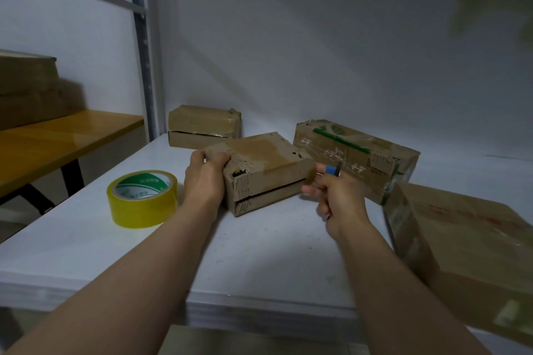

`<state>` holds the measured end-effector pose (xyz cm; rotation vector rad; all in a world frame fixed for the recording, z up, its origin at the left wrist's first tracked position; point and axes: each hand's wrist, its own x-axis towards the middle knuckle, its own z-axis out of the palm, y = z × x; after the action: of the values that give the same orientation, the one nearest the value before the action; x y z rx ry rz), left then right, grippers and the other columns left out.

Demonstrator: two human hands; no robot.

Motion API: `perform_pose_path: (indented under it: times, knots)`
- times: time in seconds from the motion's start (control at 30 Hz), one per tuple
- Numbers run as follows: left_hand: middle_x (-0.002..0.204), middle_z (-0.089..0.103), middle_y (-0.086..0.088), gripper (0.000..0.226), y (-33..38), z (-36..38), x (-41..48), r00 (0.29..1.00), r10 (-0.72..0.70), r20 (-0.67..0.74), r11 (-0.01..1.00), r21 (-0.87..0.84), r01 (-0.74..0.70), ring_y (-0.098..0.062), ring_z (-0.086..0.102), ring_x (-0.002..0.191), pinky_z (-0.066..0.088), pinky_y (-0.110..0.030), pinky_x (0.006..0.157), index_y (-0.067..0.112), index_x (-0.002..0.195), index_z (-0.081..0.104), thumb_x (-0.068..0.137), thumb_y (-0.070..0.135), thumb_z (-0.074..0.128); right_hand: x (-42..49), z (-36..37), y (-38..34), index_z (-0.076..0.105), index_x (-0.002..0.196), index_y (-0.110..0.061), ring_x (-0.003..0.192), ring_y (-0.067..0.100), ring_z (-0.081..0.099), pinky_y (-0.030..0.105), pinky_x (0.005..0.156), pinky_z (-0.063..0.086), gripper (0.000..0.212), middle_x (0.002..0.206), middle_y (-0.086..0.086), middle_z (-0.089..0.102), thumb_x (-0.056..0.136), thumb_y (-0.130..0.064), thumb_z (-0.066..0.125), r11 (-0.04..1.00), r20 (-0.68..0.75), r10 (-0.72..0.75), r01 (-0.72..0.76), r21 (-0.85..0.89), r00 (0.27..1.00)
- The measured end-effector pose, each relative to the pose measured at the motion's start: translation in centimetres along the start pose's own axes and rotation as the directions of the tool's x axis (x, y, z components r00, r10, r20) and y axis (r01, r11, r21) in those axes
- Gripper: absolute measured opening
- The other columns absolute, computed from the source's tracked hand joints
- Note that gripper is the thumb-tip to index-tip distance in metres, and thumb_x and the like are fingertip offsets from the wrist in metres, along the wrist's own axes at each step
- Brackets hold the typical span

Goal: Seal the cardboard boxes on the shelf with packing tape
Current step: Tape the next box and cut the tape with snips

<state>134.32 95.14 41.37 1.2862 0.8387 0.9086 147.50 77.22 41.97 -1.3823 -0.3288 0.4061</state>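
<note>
**Brown box gripped mid-shelf**

The white shelf board (259,253) carries a big brown carton (467,253), blurred and cut off at the right edge, and a green-printed carton (357,158) whose writing is unreadable. The small worn brown cardboard box (265,173) sits mid-shelf, long axis roughly left-right. A yellow tape roll (142,199) lies flat nearby. The left hand (206,179) grips the box's left corner. The right hand (336,196) pinches a small blue-banded tool (331,170), hard to identify.

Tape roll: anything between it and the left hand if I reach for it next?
Nothing visible. The tape roll sits on bare shelf just left of the left hand, which grips the small box.
</note>
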Motion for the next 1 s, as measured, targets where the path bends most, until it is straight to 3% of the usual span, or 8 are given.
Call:
perform_pose_path:
  times: [0.1,0.23,0.37,0.47,0.6,0.7,0.83,1.0]
  knots:
    - [0.111,0.068,-0.003,0.065,0.3,-0.1,-0.4,1.0,0.019,0.002,1.0,0.021,-0.019,-0.03,0.068,0.098,0.054,-0.054,0.09,0.039,0.11,0.054,0.051,0.067,0.055,0.1,0.0,0.1,0.063,0.116,-0.023,0.084,0.022,0.075,0.022,0.037,0.033,0.027,0.1,0.012,0.075,0.095,-0.005,0.064,0.999,0.044,-0.027,0.029,-0.045,0.999]
    - [0.116,0.063,-0.002,0.06,0.7,-0.1,-1.6,0.992,0.111,0.05,0.98,0.159,-0.118,-0.026,0.064,0.102,0.051,-0.052,0.094,0.034,0.115,0.05,0.064,0.065,0.054,0.2,0.3,0.6,0.06,0.109,-0.023,0.084,0.02,0.071,0.026,0.046,0.037,0.026,0.101,0.007,0.073,0.093,-0.004,0.067,0.991,-0.002,-0.062,0.062,-0.115,0.998]
    - [0.108,0.062,0.001,0.051,0.7,-0.3,-2.0,0.977,0.199,0.072,0.925,0.315,-0.212,-0.024,0.06,0.103,0.049,-0.05,0.096,0.027,0.115,0.05,0.077,0.061,0.051,0.7,0.5,1.0,0.058,0.103,-0.023,0.08,0.017,0.062,0.026,0.058,0.042,0.024,0.103,0.01,0.069,0.093,-0.004,0.067,0.985,-0.018,-0.112,0.109,-0.133,0.994]
    - [0.097,0.052,0.001,0.049,0.6,-0.6,-2.1,0.984,0.149,0.1,0.855,0.486,-0.179,-0.028,0.051,0.107,0.045,-0.051,0.098,0.022,0.108,0.049,0.081,0.063,0.054,1.1,0.4,1.3,0.059,0.101,-0.028,0.077,0.016,0.061,0.031,0.064,0.045,0.023,0.105,0.01,0.068,0.094,-0.007,0.066,0.983,-0.077,-0.129,0.117,-0.141,0.989]
    - [0.106,0.063,-0.001,0.063,0.9,-0.5,-2.6,0.983,0.069,0.167,0.916,0.38,-0.129,-0.022,0.061,0.097,0.051,-0.049,0.091,0.022,0.103,0.05,0.063,0.07,0.063,1.7,0.3,1.3,0.06,0.108,-0.031,0.073,0.02,0.06,0.029,0.058,0.049,0.022,0.107,0.009,0.066,0.097,-0.012,0.064,0.986,-0.145,-0.106,0.085,-0.14,0.984]
    - [0.105,0.063,-0.002,0.058,0.9,-0.4,-2.9,0.978,0.088,0.19,0.935,0.321,-0.147,-0.021,0.061,0.095,0.053,-0.045,0.086,0.019,0.103,0.051,0.071,0.062,0.072,1.9,0.4,1.4,0.06,0.112,-0.031,0.072,0.02,0.062,0.029,0.052,0.045,0.024,0.107,0.011,0.069,0.098,-0.011,0.06,0.992,-0.154,-0.087,0.072,-0.101,0.984]
    - [0.12,0.057,-0.004,0.051,0.6,0.0,-2.9,0.968,0.146,0.207,0.957,0.217,-0.19,-0.019,0.059,0.1,0.049,-0.033,0.075,0.025,0.119,0.047,0.082,0.046,0.075,1.6,0.5,1.3,0.059,0.098,-0.034,0.072,0.019,0.064,0.028,0.051,0.044,0.021,0.107,0.009,0.07,0.1,-0.013,0.06,0.992,-0.154,-0.088,0.072,-0.107,0.984]
    - [0.123,0.057,-0.003,0.046,0.4,0.0,-3.0,0.955,0.168,0.243,0.954,0.203,-0.219,-0.022,0.062,0.102,0.053,-0.034,0.077,0.037,0.12,0.049,0.081,0.049,0.071,1.3,0.6,1.2,0.058,0.1,-0.033,0.071,0.018,0.064,0.027,0.049,0.043,0.016,0.109,0.008,0.069,0.1,-0.017,0.06,0.988,-0.149,-0.098,0.078,-0.13,0.984]
